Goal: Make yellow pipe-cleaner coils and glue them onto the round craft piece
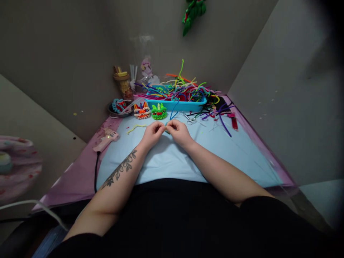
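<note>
My left hand [154, 133] and my right hand [178, 132] meet over the middle of the table, thumbs and fingertips pinched together. Between them shows a small blue-green fuzzy piece, mostly covered by my fingers; it looks like pipe cleaner. Just beyond, a bent blue pipe cleaner [175, 110] rises from near my right hand; whether it joins the held piece I cannot tell. A green animal head made of pipe cleaners [159, 111] and an orange and white one [142, 110] stand behind my left hand. A short yellow pipe cleaner [136, 128] lies to its left.
A blue tray [176, 104] heaped with coloured pipe cleaners stands at the back. Scissors [191, 119] lie to its front right, near loose purple strands [225, 124]. A pink glue gun [106, 141] with a black cord rests at left, below a dark bowl [121, 111].
</note>
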### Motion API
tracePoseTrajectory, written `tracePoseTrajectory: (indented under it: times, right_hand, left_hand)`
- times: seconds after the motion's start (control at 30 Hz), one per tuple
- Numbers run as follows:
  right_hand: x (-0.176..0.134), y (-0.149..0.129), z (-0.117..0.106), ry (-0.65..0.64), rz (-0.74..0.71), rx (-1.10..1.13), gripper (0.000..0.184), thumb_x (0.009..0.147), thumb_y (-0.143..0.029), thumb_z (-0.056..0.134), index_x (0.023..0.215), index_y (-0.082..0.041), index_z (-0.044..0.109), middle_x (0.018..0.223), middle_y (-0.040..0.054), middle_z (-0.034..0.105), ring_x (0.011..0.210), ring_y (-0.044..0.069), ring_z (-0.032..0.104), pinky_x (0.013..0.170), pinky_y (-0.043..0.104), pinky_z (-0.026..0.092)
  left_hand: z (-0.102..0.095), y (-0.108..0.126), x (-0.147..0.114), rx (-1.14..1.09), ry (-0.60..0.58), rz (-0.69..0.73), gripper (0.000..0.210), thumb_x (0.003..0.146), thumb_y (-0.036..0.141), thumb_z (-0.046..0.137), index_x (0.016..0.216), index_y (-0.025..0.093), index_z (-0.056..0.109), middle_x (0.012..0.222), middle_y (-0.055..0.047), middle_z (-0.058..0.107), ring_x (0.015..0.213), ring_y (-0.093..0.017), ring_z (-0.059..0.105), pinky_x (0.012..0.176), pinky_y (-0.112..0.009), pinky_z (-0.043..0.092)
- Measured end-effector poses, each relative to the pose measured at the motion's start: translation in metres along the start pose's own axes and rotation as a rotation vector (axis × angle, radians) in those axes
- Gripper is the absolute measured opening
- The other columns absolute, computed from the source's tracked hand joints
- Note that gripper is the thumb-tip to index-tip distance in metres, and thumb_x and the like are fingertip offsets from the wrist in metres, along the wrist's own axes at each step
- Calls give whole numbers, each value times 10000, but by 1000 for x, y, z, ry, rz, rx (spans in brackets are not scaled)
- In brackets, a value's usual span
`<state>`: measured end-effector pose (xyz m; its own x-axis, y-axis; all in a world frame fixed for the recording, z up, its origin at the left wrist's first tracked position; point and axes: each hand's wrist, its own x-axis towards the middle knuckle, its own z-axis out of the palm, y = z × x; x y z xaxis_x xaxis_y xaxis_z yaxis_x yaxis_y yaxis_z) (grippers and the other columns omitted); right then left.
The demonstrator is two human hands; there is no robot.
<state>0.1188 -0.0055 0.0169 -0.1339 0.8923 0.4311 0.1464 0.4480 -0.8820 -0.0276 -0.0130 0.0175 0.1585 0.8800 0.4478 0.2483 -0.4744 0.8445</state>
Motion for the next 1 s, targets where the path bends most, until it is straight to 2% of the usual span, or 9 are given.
tracePoseTrajectory:
  times: [0.2, 0.37, 0.63, 0.73, 0.83, 1.0]
  right_hand:
    - [2, -2, 1, -3, 37, 74, 148, 722, -300, 582, 646, -178, 544, 616, -23, 519, 605, 121, 456, 561, 237, 372]
    - [3, -9, -2, -20, 165, 222, 199, 693, -351, 638, 664, -165, 573, 561, -41, 509, 519, 95, 424, 512, 231, 351]
    - [3, -3, 1, -61, 176, 206, 231, 686, -372, 643, 651, -149, 597, 534, -42, 501, 493, 91, 413, 496, 233, 358]
    - [4, -3, 0, -63, 136, 174, 196, 710, -335, 616, 738, -143, 637, 599, -18, 555, 521, 105, 457, 532, 249, 394]
    - [4, -8, -3, -31, 62, 122, 188, 700, -253, 623, 855, -158, 672, 751, 14, 602, 611, 123, 504, 611, 270, 424]
    - [-1, -17, -5, -13, -229, -156, 193, 745, -195, 634, 933, -193, 678, 829, 30, 602, 632, 131, 493, 629, 273, 435]
  left_hand:
    - [-1, 3, -1, 49, 72, 16, 164, 802, 297, 571, 700, 169, 557, 662, 19, 511, 618, -111, 447, 592, -231, 363]
    - [-7, 0, 0, 38, 75, -10, 214, 843, 354, 522, 752, 168, 576, 681, 11, 544, 618, -114, 475, 595, -234, 386]
    - [-7, 3, -3, 22, 43, -54, 226, 793, 363, 580, 690, 162, 569, 635, 23, 511, 584, -105, 431, 562, -229, 348]
    - [-8, 6, -2, -11, 32, -87, 235, 804, 373, 556, 697, 164, 561, 630, 30, 500, 581, -102, 422, 562, -226, 345]
    - [-10, 7, -2, -50, 27, -121, 248, 805, 388, 550, 697, 165, 553, 602, 41, 477, 559, -97, 401, 549, -224, 334]
    - [-13, 6, -1, -129, 32, -167, 261, 803, 408, 557, 702, 167, 554, 560, 57, 444, 525, -88, 370, 522, -219, 310]
